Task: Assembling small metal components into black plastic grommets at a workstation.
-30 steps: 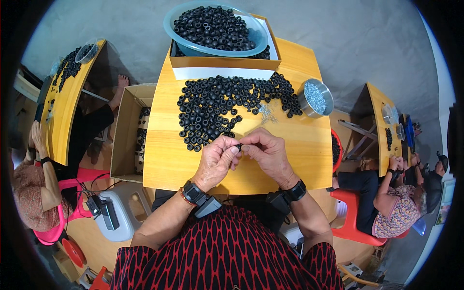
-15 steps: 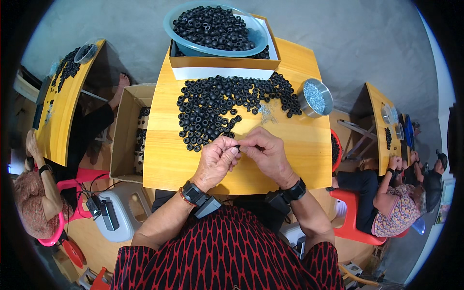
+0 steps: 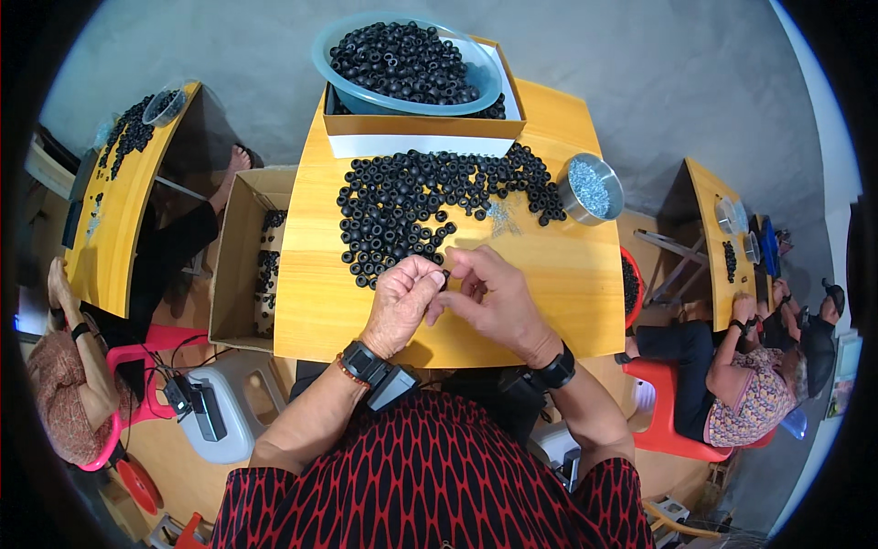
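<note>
My left hand [image 3: 401,306] is closed, pinching a small black round piece [image 3: 445,274] between thumb and fingertips above the near part of the table. Most of that piece is hidden by the fingers. Close to its right, my right hand [image 3: 498,302] has its thumb and forefinger apart, with nothing visible between them. Beyond both hands spreads a layer of small black hollow round pieces [image 3: 393,215], many showing a hole. A loose scatter of tiny pale, shiny bits [image 3: 505,216] lies at their right side.
A metal bowl [image 3: 615,206] of pale bits stands at the table's right. At the far edge, a blue basin [image 3: 322,69] heaped with black pieces rests in a shallow box [image 3: 421,146]. Left of the table [image 3: 585,302] is a cardboard carton [image 3: 240,265]. People sit at side tables.
My right hand has come away from the pinched piece, its thumb and forefinger parting. My left hand keeps its pinch in nearly the same place.
</note>
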`<action>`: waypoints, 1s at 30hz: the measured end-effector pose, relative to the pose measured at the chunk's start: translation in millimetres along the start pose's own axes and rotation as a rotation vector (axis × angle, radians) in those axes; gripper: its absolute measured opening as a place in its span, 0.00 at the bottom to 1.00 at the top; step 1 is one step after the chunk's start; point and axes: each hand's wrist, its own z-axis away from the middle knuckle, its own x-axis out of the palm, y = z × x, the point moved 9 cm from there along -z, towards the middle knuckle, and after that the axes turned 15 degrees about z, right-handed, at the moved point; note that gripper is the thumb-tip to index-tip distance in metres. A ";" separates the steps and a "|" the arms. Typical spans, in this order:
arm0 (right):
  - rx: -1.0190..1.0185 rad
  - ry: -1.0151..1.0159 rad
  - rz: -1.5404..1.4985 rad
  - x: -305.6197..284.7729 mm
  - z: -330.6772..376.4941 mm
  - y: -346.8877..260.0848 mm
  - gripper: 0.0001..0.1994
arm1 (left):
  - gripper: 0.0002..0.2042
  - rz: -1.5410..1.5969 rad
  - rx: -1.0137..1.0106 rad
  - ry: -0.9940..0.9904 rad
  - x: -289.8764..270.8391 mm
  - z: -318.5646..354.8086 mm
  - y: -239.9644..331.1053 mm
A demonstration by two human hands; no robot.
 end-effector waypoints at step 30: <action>-0.229 0.044 0.611 19.0 2.8 -0.5 0.11 | 0.06 -0.327 0.033 0.037 13.2 2.8 4.4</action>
